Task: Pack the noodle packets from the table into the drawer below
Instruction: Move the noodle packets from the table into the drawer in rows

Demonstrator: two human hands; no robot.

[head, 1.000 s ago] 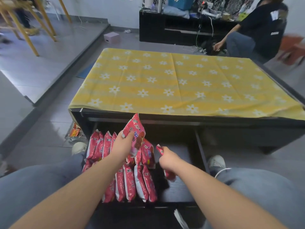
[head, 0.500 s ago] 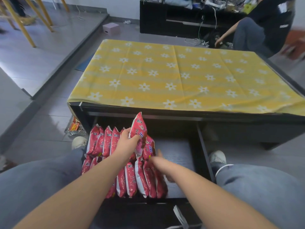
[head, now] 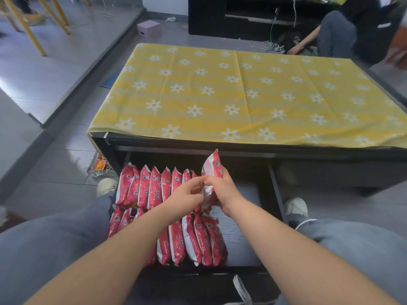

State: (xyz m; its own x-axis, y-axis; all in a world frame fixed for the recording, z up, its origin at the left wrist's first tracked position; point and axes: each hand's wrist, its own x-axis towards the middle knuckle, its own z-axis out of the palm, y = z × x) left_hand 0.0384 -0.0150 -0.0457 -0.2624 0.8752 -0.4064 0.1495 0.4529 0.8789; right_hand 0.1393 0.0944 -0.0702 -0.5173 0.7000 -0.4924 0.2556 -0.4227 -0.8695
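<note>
An upright red noodle packet (head: pixel 213 167) is held over the open black drawer (head: pixel 240 230) under the table. My right hand (head: pixel 223 191) grips its lower half, and my left hand (head: pixel 187 194) pinches its lower left edge. Several red packets stand on edge in the drawer's left half, in a back row (head: pixel 149 186) and a front row (head: pixel 196 238). The held packet hovers just right of the back row's end. The drawer's right part shows bare dark wood. The table top (head: pixel 231 95) carries only a yellow cloth with white flowers.
My knees flank the drawer, with a shoe (head: pixel 296 206) by its right side. A small tray of packets (head: pixel 100 167) lies on the floor left of the table. Behind the table are a pink box (head: pixel 148 28), a black cabinet (head: pixel 242 18) and a seated person (head: pixel 352 31).
My right hand left the front row and came up to grip the packet that my left hand held. The packet moved right, and the left hand slid to its lower edge.
</note>
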